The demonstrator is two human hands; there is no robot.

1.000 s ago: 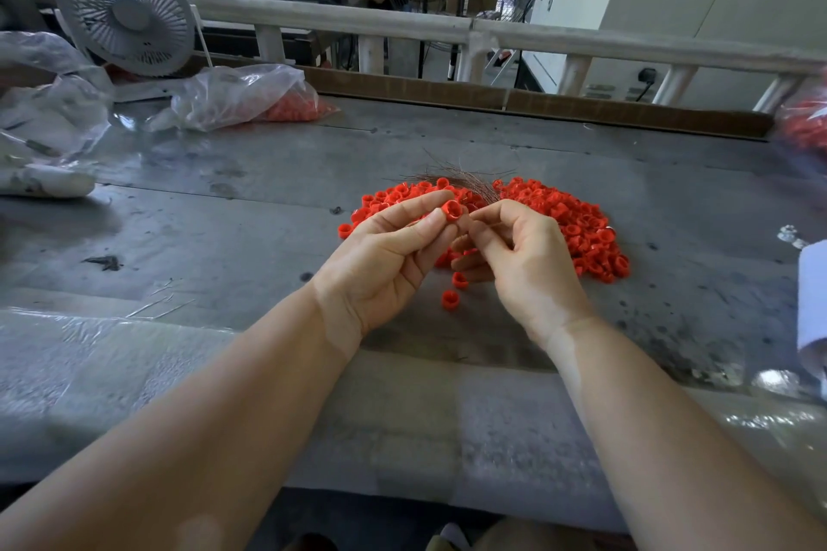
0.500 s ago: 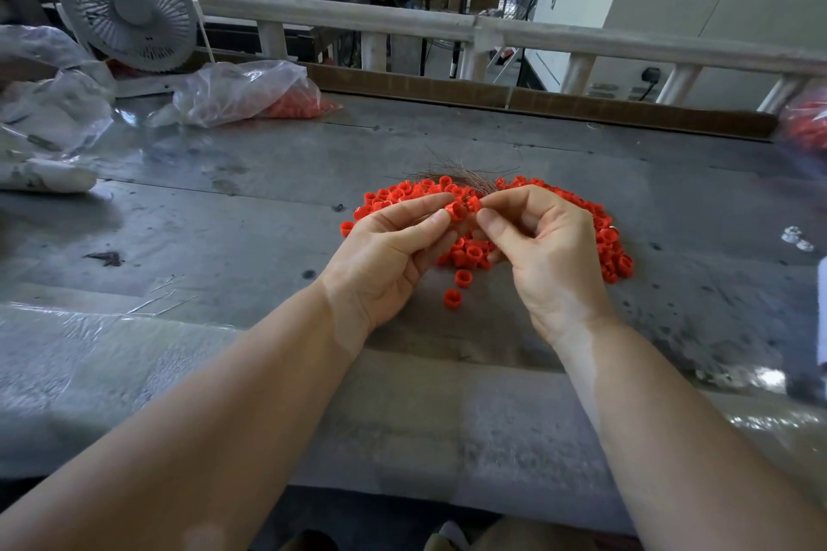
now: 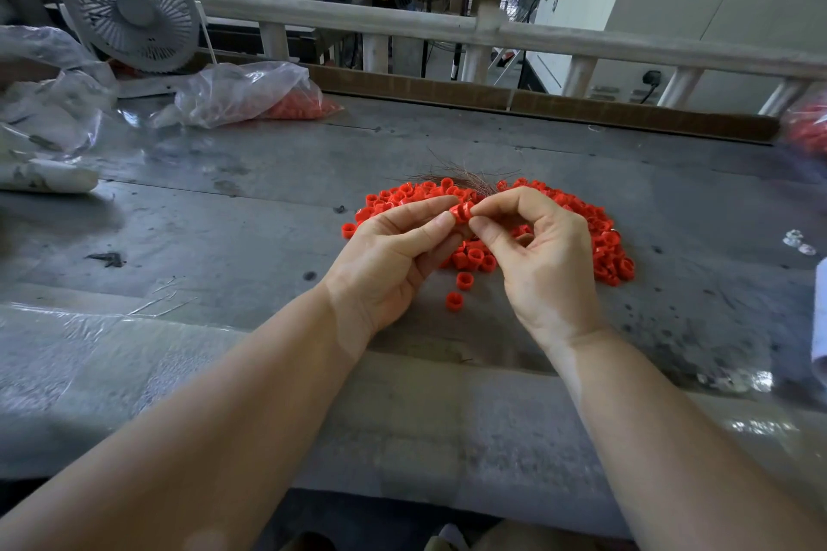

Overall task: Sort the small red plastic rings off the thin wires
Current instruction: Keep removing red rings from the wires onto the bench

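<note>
Both hands meet over the middle of the grey table [image 3: 223,237], sharing one small red ring [image 3: 463,212]. The left hand [image 3: 394,255] pinches it between thumb and forefinger, the other fingers curled loosely beneath; the right hand [image 3: 543,255] pinches the same ring from the right with thumb and forefinger tips, its remaining fingers arched into a hollow. The ring is a short, glossy, bright red plastic tube, open through the middle, with light glinting on its wall. Just beyond and under the hands lies a flat heap of red rings [image 3: 599,237] of the same kind, spreading mostly to the right, some on end and some on their sides. Two loose rings [image 3: 459,291] sit apart on the near side of the heap, between the wrists. At the far edge of the heap a tuft of thin wires [image 3: 465,177] fans out, dark and hair-fine. Far left on the table lies a clear plastic bag [image 3: 241,92] with red pieces inside, and a grey fan [image 3: 132,7] stands behind it.
</note>
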